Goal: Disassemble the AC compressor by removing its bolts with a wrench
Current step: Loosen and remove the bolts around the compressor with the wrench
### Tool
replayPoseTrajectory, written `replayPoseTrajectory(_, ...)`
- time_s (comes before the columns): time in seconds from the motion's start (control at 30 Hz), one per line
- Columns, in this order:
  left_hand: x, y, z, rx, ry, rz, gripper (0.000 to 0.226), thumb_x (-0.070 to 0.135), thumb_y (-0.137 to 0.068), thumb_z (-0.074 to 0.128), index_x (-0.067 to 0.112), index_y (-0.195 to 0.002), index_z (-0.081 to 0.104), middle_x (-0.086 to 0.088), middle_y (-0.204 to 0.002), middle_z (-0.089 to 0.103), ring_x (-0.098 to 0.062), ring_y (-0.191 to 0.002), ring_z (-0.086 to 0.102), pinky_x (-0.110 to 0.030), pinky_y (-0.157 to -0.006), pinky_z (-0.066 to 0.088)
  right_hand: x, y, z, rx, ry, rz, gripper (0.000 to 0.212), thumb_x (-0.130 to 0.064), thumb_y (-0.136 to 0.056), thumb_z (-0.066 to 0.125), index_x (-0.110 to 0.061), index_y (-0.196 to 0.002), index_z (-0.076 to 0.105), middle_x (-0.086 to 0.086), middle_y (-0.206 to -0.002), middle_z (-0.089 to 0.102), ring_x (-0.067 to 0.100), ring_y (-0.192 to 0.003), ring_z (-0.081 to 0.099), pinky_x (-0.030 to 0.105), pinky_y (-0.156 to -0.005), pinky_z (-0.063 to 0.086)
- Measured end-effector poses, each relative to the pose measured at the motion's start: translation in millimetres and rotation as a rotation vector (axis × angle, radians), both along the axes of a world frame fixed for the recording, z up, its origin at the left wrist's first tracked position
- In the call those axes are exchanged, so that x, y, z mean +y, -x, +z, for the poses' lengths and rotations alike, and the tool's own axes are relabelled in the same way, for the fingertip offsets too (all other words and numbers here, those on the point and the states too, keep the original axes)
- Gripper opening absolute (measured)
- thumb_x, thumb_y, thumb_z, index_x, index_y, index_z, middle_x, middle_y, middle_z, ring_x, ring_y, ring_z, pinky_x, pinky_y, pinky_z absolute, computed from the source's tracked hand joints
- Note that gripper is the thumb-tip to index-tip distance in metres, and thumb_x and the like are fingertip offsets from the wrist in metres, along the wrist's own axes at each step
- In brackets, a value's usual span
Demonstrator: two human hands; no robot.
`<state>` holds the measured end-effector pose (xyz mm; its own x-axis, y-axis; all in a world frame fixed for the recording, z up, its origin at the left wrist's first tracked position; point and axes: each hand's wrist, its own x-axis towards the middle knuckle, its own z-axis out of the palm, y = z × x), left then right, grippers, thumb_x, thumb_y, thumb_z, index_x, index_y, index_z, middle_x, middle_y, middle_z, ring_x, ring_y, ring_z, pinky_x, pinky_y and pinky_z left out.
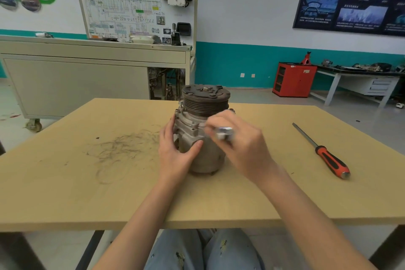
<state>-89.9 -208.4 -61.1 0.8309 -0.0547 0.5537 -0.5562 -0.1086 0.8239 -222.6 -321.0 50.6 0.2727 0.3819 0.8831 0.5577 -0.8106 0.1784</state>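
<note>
Two hands meet at the AC compressor [190,129], which stands upright at the centre of the desk [87,182], pulley on top. The left hand [175,151] grips its body from the left side. The right hand [238,144], fingers curled round a blurred wrench [223,133], sits just right of the flange — the flange bolts [193,124] lie immediately to its left, shafts probably vertical.

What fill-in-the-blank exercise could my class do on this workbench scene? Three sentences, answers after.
1. The AC compressor stands on the table with its pulley end facing ____.
2. The right hand grips the wrench while the left hand holds the ____.
3. The red-handled screwdriver lies on the table on the person's ____ side.
Answers: up; compressor; right.
</note>
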Motion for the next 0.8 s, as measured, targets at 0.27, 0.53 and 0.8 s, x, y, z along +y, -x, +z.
replayPoseTrajectory(0.27, 2.0, 20.2, 16.7, -0.05, 0.028, 0.004, 0.096, 0.062, -0.062, 0.064, 0.031, -0.147, 0.031, 0.0, -0.145, 0.041, -0.017, -0.132, 0.043, -0.034, -0.109, 0.037, -59.4, -26.4, 4.0, 0.735, -1.361, 0.613, 0.026, -0.003, -0.101, 0.029, -0.007, -0.087, 0.05, 0.012, -0.082, 0.073, 0.025, -0.077, 0.072, 0.028, -0.067, 0.058)
replayPoseTrajectory(0.53, 3.6, 21.2, 17.7, -0.044, 0.027, -0.016, 0.096, 0.064, -0.061, 0.063, 0.032, -0.146, 0.031, 0.001, -0.146, 0.04, -0.014, -0.133, 0.04, -0.009, -0.098, 0.031, -62.5, -35.9, 17.2, 0.733, -1.398, 0.588, 0.029, -0.017, -0.103, 0.034, -0.004, -0.088, 0.055, 0.016, -0.082, 0.073, 0.025, -0.074, 0.072, 0.024, -0.062, 0.057)
replayPoseTrajectory(0.8, 2.0, 20.9, 17.7, -0.054, 0.026, -0.002, 0.091, 0.066, -0.062, 0.062, 0.038, -0.142, 0.028, 0.004, -0.144, 0.04, -0.011, -0.131, 0.039, -0.015, -0.1, 0.032, -17.0, -8.3, 40.2, 0.16, -0.498, 0.022, 0.018, -0.014, -0.092, 0.053, -0.001, -0.086, 0.064, 0.005, -0.071, 0.067, 0.016, -0.06, 0.069, 0.027, -0.058, 0.058)
